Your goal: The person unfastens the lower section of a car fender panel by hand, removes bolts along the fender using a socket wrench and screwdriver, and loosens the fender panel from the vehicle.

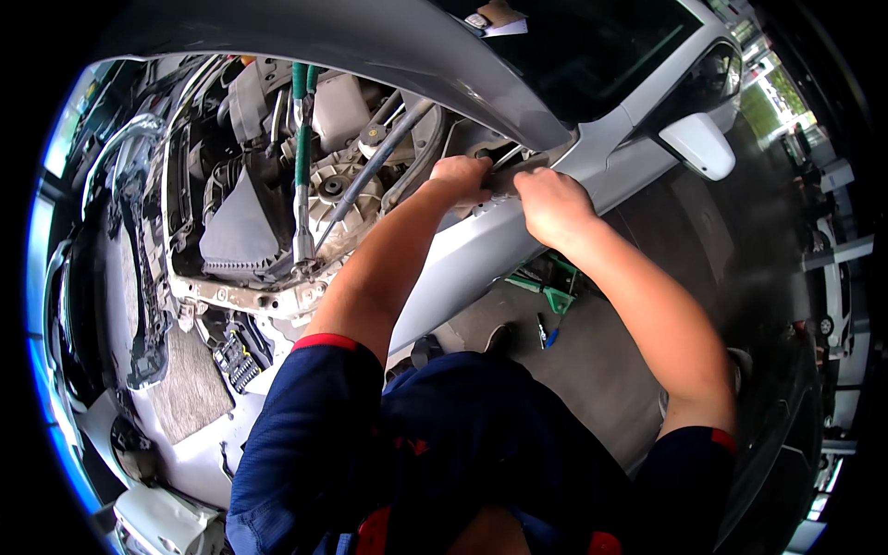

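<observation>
Workshop floor (592, 370) around a silver car (606, 157), with its bonnet (398, 42) raised

At the front side of this car, the silver fender (472, 242) is the thing being touched: both hands meet at its upper rear edge, just beside the lower corner of the bonnet. The left hand (460, 178) has its fingers bent inward at this edge. The right hand (555, 205) is curled narrow, near the left one. Whether either hand really holds some small part, I cannot tell, because the fingers hide it.

Forward of the hands, a grey rod (379, 166) and a green pole (302, 139) slant across the engine bay. On the floor below lie a tool with blue handle (551, 339) and, near it, a green metal frame (553, 289).

In my judgement, the fingers could be pinched if the bonnet dropped, through a slipping support; I cannot see what bears it. Sharp metal could also cut the bare skin if the grip slid, and a loose small part could fall into the narrow gap. A shoe (499, 339) is near the tool, so a careless step could cause stumbling.
</observation>
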The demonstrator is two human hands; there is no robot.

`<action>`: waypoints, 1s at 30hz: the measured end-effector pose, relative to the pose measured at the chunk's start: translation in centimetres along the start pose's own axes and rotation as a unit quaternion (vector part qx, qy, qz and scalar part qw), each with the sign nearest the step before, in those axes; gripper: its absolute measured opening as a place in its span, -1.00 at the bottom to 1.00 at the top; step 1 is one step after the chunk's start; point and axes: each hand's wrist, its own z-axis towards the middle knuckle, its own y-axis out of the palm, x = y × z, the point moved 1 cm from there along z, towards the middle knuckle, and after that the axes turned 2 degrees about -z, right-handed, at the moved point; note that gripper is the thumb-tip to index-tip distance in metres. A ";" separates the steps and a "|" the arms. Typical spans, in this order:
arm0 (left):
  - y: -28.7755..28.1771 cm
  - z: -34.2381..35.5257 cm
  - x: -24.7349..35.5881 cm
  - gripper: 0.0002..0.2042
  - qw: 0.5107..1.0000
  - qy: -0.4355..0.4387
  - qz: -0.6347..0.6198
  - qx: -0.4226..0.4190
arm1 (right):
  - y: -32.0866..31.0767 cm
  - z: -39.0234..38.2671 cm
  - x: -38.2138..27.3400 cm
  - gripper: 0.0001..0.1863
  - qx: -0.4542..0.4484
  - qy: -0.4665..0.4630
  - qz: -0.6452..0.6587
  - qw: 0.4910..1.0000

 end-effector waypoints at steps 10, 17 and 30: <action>0.8 0.2 -0.9 -0.55 1.000 0.000 -0.012 0.009 | -0.1 2.2 -1.0 -0.80 -0.017 0.020 0.034 0.999; 1.1 0.6 -0.9 -0.50 1.000 -0.009 0.000 -0.004 | 0.1 4.6 -1.5 -0.75 0.001 -0.040 0.019 0.999; 1.0 0.3 -0.7 -0.64 0.999 -0.004 -0.015 0.032 | 1.0 2.2 -0.3 -0.76 0.031 -0.016 0.056 0.998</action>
